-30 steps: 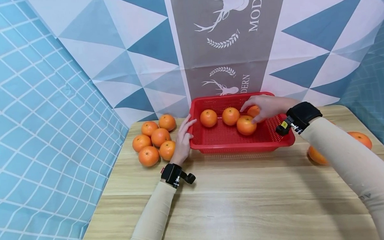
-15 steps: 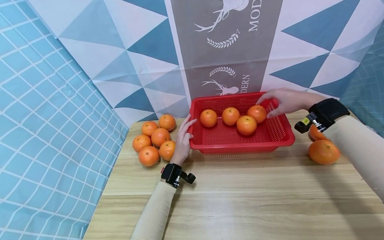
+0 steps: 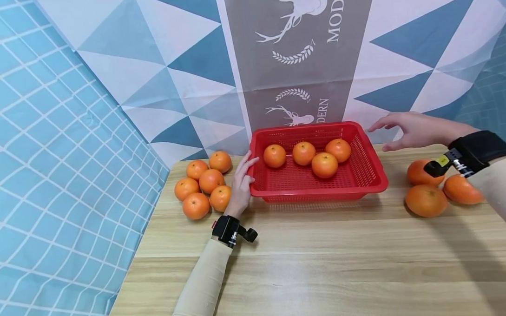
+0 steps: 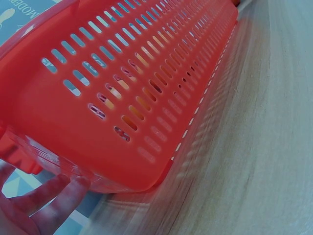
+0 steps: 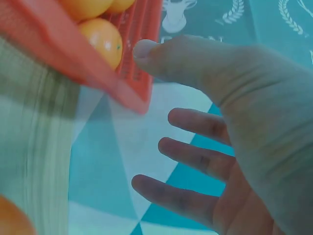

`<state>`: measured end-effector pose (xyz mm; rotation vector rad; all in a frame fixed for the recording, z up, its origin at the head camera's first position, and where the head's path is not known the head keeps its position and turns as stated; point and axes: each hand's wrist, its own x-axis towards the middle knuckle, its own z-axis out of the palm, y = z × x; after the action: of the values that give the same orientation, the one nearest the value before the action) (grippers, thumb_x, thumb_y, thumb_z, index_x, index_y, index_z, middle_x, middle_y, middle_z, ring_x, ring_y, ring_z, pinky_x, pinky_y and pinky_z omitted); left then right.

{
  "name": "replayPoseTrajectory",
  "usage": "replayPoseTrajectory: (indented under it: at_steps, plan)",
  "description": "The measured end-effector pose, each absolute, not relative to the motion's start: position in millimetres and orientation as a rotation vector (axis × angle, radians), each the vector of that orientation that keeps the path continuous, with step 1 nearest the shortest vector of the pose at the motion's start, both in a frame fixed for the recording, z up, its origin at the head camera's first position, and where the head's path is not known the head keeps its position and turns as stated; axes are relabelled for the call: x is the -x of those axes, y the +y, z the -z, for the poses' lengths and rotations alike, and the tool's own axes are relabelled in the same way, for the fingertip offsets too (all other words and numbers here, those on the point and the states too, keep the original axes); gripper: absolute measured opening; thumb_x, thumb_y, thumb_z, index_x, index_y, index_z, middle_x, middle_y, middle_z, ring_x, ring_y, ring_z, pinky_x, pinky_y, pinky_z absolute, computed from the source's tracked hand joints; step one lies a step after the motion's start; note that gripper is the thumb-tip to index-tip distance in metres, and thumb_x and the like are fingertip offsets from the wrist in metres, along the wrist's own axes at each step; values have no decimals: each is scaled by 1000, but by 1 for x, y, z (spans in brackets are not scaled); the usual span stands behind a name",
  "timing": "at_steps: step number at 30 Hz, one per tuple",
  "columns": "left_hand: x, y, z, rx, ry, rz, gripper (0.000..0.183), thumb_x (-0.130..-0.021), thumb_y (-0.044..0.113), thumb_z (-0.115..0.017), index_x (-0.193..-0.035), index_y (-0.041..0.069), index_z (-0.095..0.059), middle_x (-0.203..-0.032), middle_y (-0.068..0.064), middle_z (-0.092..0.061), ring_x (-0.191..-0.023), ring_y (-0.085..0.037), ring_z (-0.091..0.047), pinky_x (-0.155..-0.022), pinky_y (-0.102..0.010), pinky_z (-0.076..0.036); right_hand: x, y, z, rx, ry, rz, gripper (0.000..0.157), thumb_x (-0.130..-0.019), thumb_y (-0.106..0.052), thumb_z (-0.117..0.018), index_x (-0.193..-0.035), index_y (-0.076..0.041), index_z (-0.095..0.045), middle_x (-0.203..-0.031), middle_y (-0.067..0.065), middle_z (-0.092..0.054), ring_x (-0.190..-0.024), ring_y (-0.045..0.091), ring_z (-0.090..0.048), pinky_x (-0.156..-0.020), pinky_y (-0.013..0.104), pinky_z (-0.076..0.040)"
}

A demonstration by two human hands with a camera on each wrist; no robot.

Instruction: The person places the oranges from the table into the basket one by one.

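Observation:
A red perforated plastic basket stands on the table against the back wall, with several oranges inside. My left hand rests at the basket's left end, its fingers fairly straight and touching the rim. In the left wrist view, fingertips touch the outside of the basket's end wall. My right hand hovers off the basket's right end, thumb and fingers spread and holding nothing. In the right wrist view, a basket orange shows beyond the thumb.
A cluster of several oranges sits left of the basket, close to my left hand. Three more oranges lie on the wooden table to the right, below my right forearm. A patterned cloth wall rises behind.
My right hand has let go of an orange in the basket, come out over the right rim and moved right. The left hand and basket have stayed put.

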<state>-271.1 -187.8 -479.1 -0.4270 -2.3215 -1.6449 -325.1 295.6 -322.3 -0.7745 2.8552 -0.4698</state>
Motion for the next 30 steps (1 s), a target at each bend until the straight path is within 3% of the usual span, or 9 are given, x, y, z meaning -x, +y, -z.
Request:
replayPoseTrajectory:
  at_steps: [17,30]
  plan:
    - [279,-192,490,452,-2266,1710,68,-94,7,-40,-158,4,-63,-186,-2,-37,-173,-35,-32,-138,-66,-35,312,360,341,611,2902,310,58,-90,-16,-92,-143,-2,-70,-145,34,-66,-129,59,-64,-93,70,-64]
    - [277,-191,487,447,-2272,1714,66,-95,6,-41,-157,2,-62,-186,-2,-37,-174,-36,-31,-139,-66,-33,309,368,358,588,2823,325,52,-94,-12,-87,-141,2,-70,-146,39,-64,-124,58,-64,-93,71,-63]
